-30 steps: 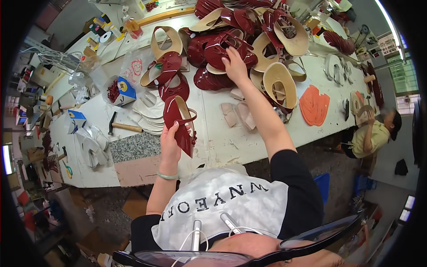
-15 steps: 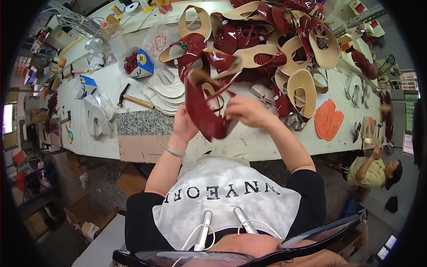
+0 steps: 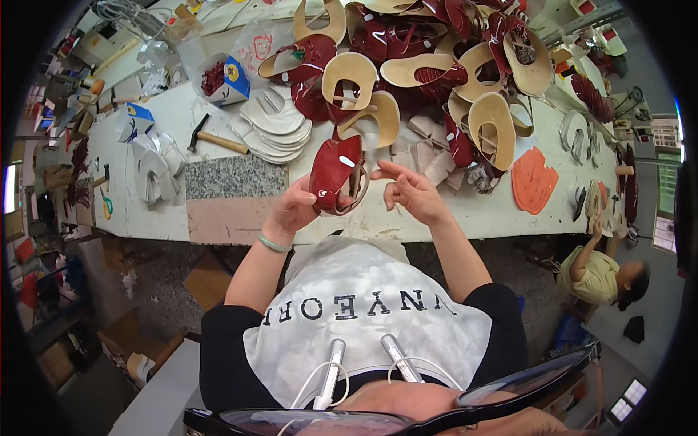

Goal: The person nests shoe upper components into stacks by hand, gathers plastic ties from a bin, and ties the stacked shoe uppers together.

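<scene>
My left hand [image 3: 294, 206] is closed round the lower left side of a glossy dark red shoe upper [image 3: 334, 173], which it holds up over the front of the table. A thin strap loops at the upper's right side. My right hand [image 3: 417, 198] is just right of it, fingers apart, index finger stretched toward the upper and nothing seen in its grasp. Beyond both hands lies a heap of similar dark red uppers [image 3: 389, 40]. Several show tan linings, among them a tan-lined piece [image 3: 368, 69] at the heap's near left.
A hammer [image 3: 222, 142] lies left of stacked white pads [image 3: 273, 127], behind a speckled stone slab [image 3: 236, 178]. Grey-beige pieces [image 3: 429, 156] and orange sheets [image 3: 534, 182] are to the right. A blue-and-white box [image 3: 234, 81] holds red scraps. At far right, a person [image 3: 600, 272] works.
The shoe upper has been turned, and its smooth red face now shows. My right hand has come off it, its fingers spreading. My left hand keeps its hold.
</scene>
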Action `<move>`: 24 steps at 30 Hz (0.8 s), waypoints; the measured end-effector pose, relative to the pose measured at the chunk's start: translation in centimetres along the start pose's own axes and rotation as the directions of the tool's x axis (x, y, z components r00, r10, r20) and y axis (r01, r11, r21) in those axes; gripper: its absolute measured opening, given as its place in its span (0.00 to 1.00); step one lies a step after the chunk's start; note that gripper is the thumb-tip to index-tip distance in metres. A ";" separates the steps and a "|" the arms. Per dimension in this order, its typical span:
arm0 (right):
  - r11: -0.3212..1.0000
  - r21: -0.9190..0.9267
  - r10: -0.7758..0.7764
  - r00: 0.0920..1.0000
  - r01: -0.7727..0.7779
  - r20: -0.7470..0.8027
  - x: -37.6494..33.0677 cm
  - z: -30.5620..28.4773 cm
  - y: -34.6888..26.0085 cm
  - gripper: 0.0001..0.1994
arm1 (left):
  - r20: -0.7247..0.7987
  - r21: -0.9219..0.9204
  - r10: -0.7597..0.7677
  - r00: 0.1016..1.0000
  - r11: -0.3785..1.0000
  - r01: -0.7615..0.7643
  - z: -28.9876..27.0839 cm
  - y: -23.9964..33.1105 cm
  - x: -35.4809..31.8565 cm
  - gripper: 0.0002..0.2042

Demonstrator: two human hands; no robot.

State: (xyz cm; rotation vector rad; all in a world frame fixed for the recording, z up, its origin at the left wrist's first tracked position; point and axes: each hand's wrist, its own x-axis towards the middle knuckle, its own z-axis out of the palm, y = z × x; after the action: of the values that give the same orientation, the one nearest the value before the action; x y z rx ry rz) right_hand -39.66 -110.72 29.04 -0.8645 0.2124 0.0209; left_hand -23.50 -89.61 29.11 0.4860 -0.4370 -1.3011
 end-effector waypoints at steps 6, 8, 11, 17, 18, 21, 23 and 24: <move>0.988 0.035 0.153 0.972 -0.149 -0.179 -0.8 1.2 3.4 0.24 | -0.315 -0.184 -0.227 0.921 0.967 0.175 1.1 -2.6 -2.7 0.25; 0.997 0.063 0.066 0.791 -0.034 -0.609 -0.9 -0.5 5.8 0.21 | -0.316 -0.138 -0.227 0.921 0.972 0.192 1.0 -3.4 -3.4 0.24; 0.990 0.074 0.140 0.860 -0.119 -0.491 -1.7 1.3 4.1 0.21 | -0.216 -0.067 -0.222 0.951 0.975 0.213 1.1 -4.3 -4.8 0.23; 0.975 0.128 0.181 0.983 -0.181 0.012 -2.6 2.6 4.6 0.20 | -0.247 -0.009 -0.274 0.929 0.960 0.280 3.6 -3.7 -5.2 0.27; 0.973 0.131 0.188 0.982 -0.188 0.017 -2.7 2.6 4.8 0.20 | -0.239 0.010 -0.274 0.932 0.959 0.284 3.4 -3.7 -5.5 0.29; 0.962 -0.150 0.228 0.974 -0.227 -0.013 -2.5 3.1 4.4 0.08 | -0.381 0.038 -0.317 0.869 0.933 0.357 4.1 -2.8 -5.8 0.24; 0.950 -0.242 0.191 0.981 -0.196 -0.045 -1.9 3.8 4.4 0.09 | -0.507 0.092 -0.318 0.801 0.904 0.417 4.7 -2.2 -5.9 0.19; 0.928 -0.335 0.146 0.987 -0.162 -0.073 -1.6 4.1 4.4 0.10 | -0.508 0.089 -0.318 0.800 0.905 0.416 4.8 -2.1 -6.0 0.19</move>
State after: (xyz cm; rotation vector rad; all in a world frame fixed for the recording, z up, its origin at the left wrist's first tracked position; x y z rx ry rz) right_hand -40.98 -104.62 28.60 -1.1929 0.3270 0.1893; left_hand -29.14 -84.60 31.66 1.0816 -0.0411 -1.4535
